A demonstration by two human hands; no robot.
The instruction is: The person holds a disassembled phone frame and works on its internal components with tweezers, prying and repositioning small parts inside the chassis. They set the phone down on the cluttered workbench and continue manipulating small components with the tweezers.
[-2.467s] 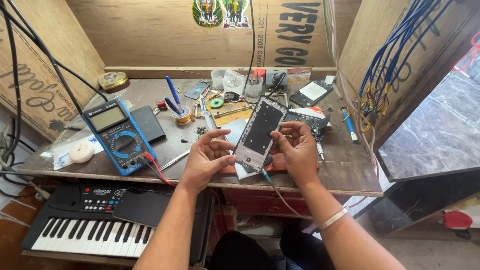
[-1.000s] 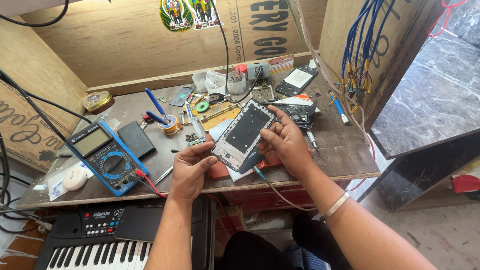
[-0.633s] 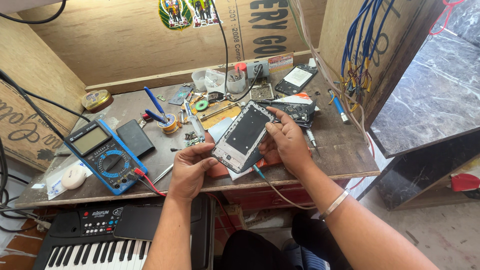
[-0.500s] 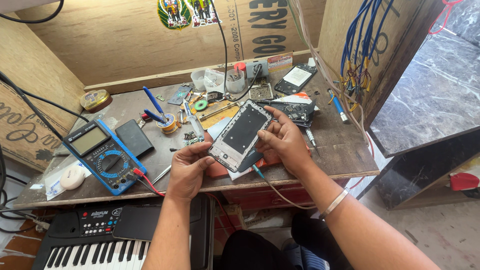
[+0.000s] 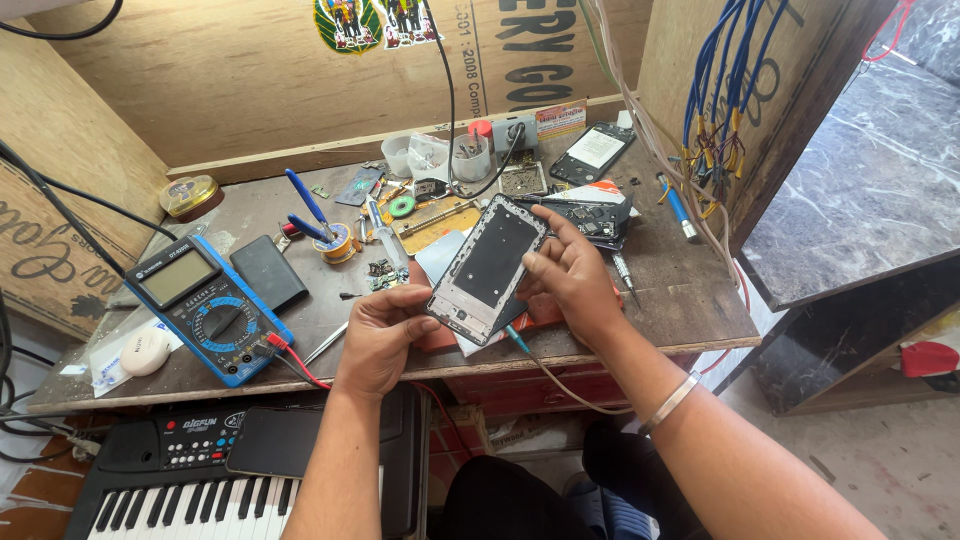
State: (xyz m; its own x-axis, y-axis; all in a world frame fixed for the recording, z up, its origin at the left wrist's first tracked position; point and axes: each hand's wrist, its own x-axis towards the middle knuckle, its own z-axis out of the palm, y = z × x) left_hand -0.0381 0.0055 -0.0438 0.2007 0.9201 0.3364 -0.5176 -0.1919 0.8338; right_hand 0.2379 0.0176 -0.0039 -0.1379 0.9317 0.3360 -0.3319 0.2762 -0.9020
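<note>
Both hands hold an opened phone frame [image 5: 488,268] with a black inner panel, tilted above the front of the wooden workbench [image 5: 690,300]. My left hand [image 5: 380,335] pinches its lower left corner. My right hand [image 5: 570,275] grips its right edge, thumb resting on the side. A thin teal-tipped tool or wire [image 5: 520,345] runs down from under my right palm. Beneath the frame lie a red pad and a white sheet, mostly hidden.
A blue multimeter [image 5: 205,305] with red lead and a black phone [image 5: 268,272] sit at left. Blue-handled pliers [image 5: 310,205], solder spool, small containers [image 5: 440,155] and another phone [image 5: 592,152] crowd the back. Blue wires [image 5: 720,90] hang at right. A keyboard [image 5: 200,480] stands below.
The phone frame has tilted and shifted slightly left in both hands since 2.5 s ago; the camera view has also turned. Over the last half second the hands stay nearly still.
</note>
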